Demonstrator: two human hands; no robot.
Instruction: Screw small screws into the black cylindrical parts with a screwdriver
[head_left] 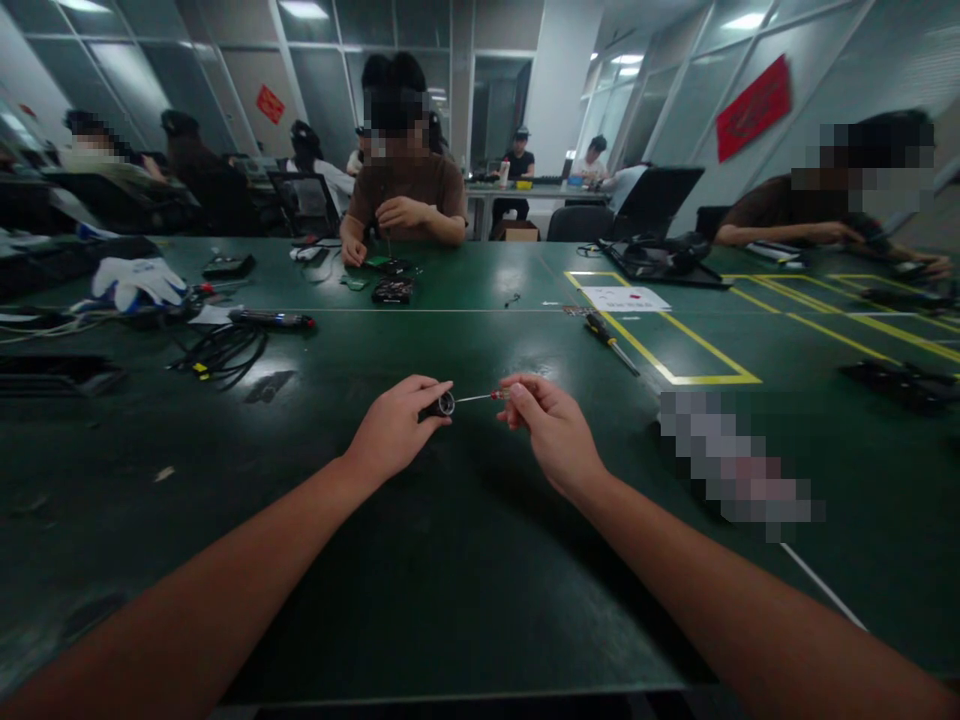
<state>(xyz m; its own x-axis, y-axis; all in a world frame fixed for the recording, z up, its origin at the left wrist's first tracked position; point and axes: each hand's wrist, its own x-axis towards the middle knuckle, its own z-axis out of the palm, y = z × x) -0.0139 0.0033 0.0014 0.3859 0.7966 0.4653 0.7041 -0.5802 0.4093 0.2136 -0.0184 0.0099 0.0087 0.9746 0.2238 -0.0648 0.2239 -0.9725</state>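
Observation:
My left hand (397,425) grips a small dark round part (445,404) with a pale ring on its face, which is turned to the right. Fingers cover most of that part, so its kind is unclear. Between thumb and fingers, my right hand (551,425) pinches a small screwdriver (480,398) with a reddish, see-through handle. Its thin metal shaft points left, and the tip is at or very close to the ringed face; contact is too small to make out. Both hands are above the green table (450,600).
A yellow-and-black screwdriver (611,342) lies ahead on the right, near a paper sheet (626,299). To the left are coiled black cables (221,352), a dark pen-shaped tool (271,319) and white gloves (139,283). Across the table a person (405,190) handles small parts.

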